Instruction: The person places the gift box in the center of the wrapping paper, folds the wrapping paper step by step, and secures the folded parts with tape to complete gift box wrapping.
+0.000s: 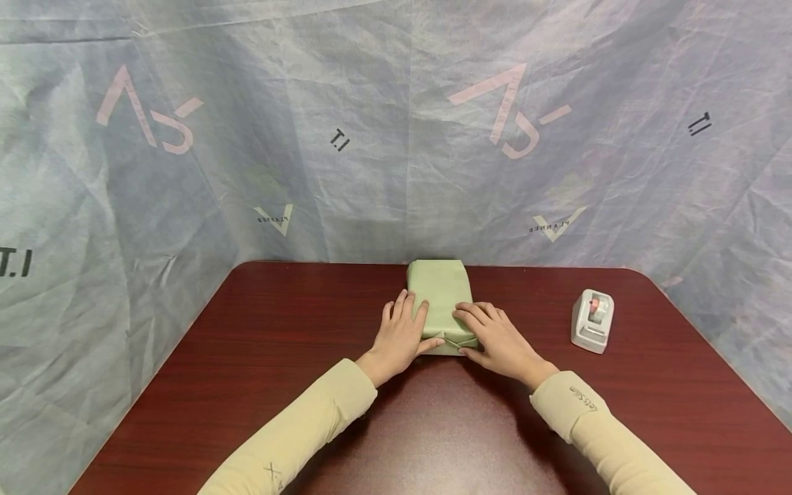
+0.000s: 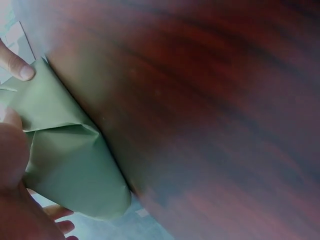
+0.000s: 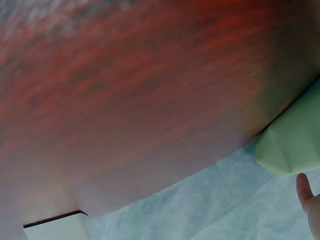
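Note:
In the head view a package wrapped in pale green paper (image 1: 441, 292) lies at the table's far edge. My left hand (image 1: 399, 337) rests at its near left side, fingers extended along the top and left side, thumb over the folded front end. My right hand (image 1: 498, 340) lies on the near right corner, fingertips on top and thumb low on the front. The left wrist view shows the creased flap (image 2: 62, 155) of the front end, with the left thumb (image 2: 12, 150) against it and the right thumb (image 2: 17, 65) on the paper opposite.
A white tape dispenser (image 1: 592, 322) with a roll in it stands to the right on the dark red wooden table (image 1: 297, 330). A grey printed sheet (image 1: 371, 137) hangs behind the table and along both sides.

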`<state>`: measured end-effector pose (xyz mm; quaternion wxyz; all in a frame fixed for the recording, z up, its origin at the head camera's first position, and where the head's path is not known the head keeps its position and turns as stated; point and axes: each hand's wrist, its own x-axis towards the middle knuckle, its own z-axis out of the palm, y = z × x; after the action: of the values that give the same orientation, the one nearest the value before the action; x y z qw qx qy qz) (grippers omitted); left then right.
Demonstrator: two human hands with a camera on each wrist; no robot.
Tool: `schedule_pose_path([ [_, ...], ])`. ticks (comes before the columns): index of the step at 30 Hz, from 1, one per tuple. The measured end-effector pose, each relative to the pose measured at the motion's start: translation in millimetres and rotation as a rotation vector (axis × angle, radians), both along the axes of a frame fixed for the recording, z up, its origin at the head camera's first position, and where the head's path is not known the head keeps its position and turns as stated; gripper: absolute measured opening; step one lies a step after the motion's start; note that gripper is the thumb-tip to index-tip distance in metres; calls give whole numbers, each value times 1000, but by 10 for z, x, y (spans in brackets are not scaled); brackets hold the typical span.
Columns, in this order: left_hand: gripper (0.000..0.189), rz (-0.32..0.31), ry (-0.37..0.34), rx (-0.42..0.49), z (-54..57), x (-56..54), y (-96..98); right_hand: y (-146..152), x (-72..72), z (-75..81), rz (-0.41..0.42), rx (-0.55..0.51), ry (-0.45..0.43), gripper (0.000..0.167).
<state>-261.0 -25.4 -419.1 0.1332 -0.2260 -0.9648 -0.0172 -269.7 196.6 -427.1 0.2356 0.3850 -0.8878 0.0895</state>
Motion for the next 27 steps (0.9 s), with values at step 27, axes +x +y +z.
schedule_pose_path([
  [27,67,17,-29,135,49,-43,12,-1,19,22,-3,-4,-31,63],
])
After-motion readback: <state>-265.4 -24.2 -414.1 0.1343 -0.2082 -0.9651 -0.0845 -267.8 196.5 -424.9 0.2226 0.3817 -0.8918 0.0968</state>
